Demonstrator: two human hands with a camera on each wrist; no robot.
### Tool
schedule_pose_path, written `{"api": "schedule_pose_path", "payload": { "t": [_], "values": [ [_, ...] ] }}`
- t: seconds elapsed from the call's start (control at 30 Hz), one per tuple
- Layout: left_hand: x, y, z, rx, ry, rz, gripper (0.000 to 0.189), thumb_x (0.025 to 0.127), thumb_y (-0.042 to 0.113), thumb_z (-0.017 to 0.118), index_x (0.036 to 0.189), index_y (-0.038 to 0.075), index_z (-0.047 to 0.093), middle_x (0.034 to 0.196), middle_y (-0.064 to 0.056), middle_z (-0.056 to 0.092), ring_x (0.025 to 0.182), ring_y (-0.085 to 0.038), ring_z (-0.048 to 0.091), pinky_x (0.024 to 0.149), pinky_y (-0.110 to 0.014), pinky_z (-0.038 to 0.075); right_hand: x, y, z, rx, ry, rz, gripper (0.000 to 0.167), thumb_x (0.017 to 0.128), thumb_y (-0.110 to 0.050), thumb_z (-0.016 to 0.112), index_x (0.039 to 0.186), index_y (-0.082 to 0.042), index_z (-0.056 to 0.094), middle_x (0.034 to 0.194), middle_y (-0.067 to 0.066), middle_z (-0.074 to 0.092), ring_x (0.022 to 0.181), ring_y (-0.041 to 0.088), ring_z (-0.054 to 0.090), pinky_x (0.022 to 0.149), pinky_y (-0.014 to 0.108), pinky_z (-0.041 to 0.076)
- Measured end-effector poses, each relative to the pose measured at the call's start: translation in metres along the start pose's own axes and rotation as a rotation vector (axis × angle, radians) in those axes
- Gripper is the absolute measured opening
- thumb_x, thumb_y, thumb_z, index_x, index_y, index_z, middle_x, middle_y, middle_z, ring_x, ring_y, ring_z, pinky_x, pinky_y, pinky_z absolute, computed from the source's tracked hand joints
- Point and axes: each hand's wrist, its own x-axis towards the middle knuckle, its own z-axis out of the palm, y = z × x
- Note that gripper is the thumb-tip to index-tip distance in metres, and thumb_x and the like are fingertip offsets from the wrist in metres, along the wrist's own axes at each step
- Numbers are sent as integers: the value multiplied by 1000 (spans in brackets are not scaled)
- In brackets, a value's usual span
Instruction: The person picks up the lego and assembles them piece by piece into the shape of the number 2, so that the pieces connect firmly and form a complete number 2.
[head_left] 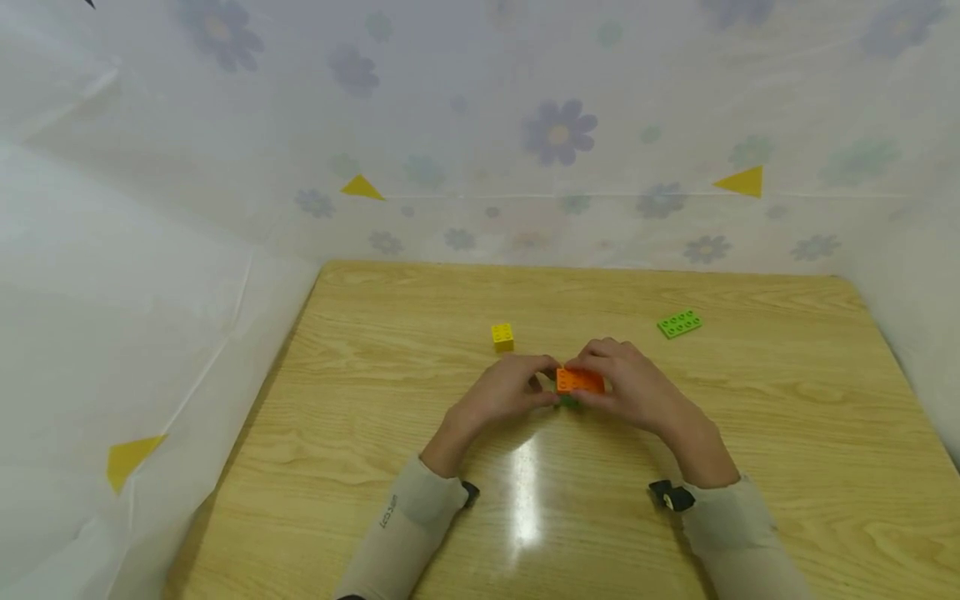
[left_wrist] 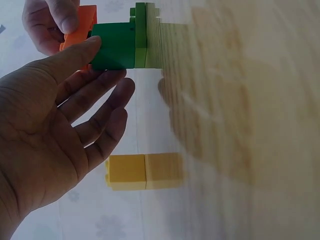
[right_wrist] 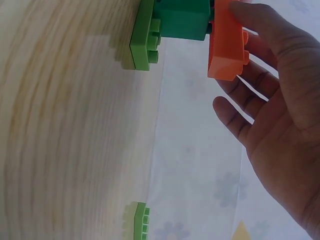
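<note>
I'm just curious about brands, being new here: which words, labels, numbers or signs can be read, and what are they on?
Readable text: none.
Left sleeve: dark marks like lettering, too small and blurred to read.
Orange brick, dark green brick, yellow brick, loose light green brick: no lettering I can make out.

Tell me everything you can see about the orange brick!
The orange brick is an oblong toy block that looks like plastic, with round studs on top. It is held studs up above the dark green block, sticking out past it to the person's right. The right hand pinches it between thumb and fingers. A thin gap shows under it, so it doesn't look pressed all the way down. Whether the left hand touches it, I can't tell.
</note>
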Motion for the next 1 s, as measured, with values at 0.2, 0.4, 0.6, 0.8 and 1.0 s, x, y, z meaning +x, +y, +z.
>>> {"api": "schedule_pose_path", "payload": {
  "t": [0.2,0.4,0.6,0.8,1.0],
  "values": [
    [1,0,0,15,7,-3,38,100,23,77,136,16,67,128,1,72,95,-6,70,81,-18,56,2,0,1,-19,8,-8,32,90,-23,88,118,-10,78,110,2,69,101,23,62,92,51,48],
    [0,1,0,21,-1,-12,39,100,23,77,136,16,67,129,1,72,95,-6,71,82,-18,56,2,-4,1,-40,6,10,34,89,-24,89,117,-10,79,108,2,69,99,23,62,88,48,47],
    [0,2,0,31,-3,-11,39,100,24,77,137,16,66,130,2,72,95,-4,70,81,-18,56,2,-5,1,-55,15,11,34,87,-25,90,116,-10,79,107,2,69,99,24,62,88,47,46],
    [0,1,1,37,1,-7,39,100,25,77,137,16,67,130,1,72,94,-5,70,81,-18,55,1,-5,3,-72,17,18,36,87,-27,90,117,-11,79,109,2,69,101,25,62,89,49,46],
    [1,0,1,24,0,-1,39,101,29,76,136,18,67,129,2,72,95,-4,70,81,-18,55,2,-8,4,-80,30,15,37,87,-31,90,116,-11,79,108,1,69,102,25,62,89,47,46]
  ]
}}
